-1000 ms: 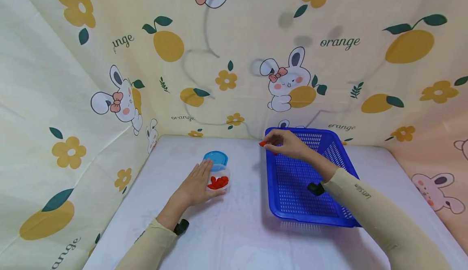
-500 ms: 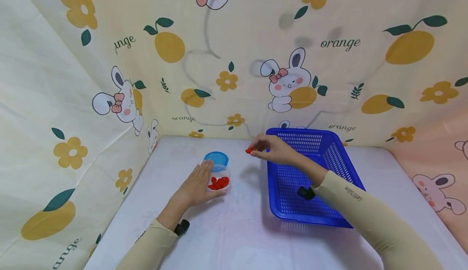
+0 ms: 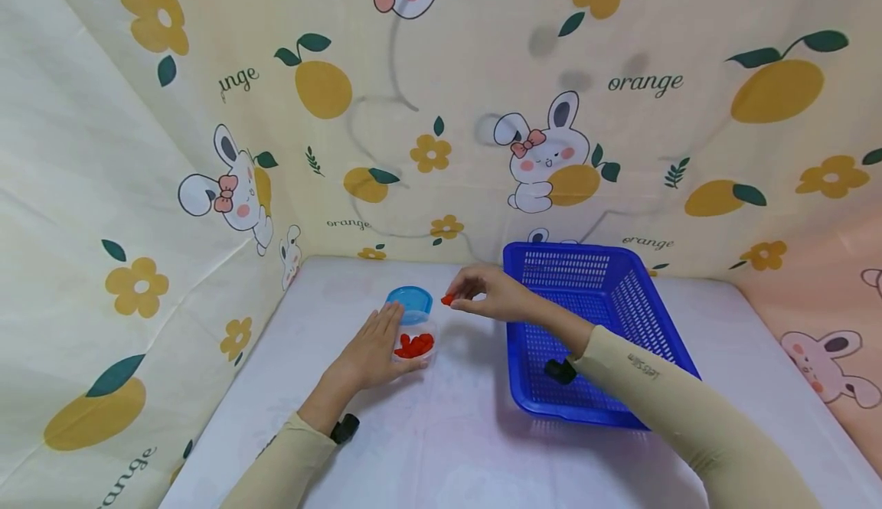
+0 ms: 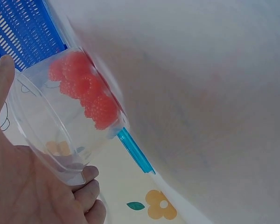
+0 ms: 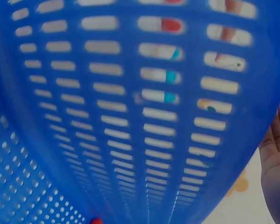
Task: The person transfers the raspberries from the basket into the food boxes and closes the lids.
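A small clear plastic tub stands on the table with several raspberries inside. Its blue lid is at the tub's far side. My left hand holds the tub, thumb along the near side and fingers along the left. To the right of the lid, above the table, my right hand pinches a single raspberry between thumb and fingertips. The right wrist view has only part of this hand at its right edge, beyond the basket wall.
A blue perforated basket stands to the right, under my right forearm. A bit of red, seemingly a raspberry, shows at the bottom edge of the right wrist view. Printed cloth hangs behind and beside the white table.
My right hand has moved left and lower, from over the basket's far left rim towards the tub, carrying the raspberry. The left hand and tub have stayed put.
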`<action>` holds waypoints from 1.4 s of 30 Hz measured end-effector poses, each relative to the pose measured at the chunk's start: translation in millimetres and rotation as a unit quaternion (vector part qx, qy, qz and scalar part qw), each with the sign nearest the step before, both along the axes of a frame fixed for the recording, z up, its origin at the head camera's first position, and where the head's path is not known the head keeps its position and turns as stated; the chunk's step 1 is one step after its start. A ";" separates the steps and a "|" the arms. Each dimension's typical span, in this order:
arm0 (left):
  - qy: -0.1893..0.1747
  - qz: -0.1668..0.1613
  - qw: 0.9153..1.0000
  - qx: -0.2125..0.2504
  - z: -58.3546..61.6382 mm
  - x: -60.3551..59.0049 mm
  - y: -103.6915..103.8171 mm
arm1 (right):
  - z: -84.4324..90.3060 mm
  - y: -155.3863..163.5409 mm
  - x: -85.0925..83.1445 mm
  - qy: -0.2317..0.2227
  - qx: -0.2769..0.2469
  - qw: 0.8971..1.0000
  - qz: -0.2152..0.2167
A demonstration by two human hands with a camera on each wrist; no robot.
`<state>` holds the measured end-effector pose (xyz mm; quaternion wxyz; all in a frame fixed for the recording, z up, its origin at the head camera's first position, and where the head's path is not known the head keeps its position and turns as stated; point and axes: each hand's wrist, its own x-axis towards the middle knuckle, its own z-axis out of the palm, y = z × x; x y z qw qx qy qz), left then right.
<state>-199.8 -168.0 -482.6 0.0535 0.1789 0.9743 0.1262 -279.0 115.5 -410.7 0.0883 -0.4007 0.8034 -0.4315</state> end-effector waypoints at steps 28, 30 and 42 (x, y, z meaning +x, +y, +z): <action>0.005 -0.014 1.000 0.007 4.1 2.5 -0.2 | -18.6 -39.1 7.1 -0.002 0.022 0.999 0.043; 0.006 -0.016 1.000 0.010 3.7 2.6 -0.2 | -18.6 -39.2 7.7 -0.004 0.025 0.999 0.036; 0.005 -0.003 1.000 -0.001 -1.1 0.2 0.0 | -10.8 -15.5 -0.3 0.016 0.022 1.000 -0.012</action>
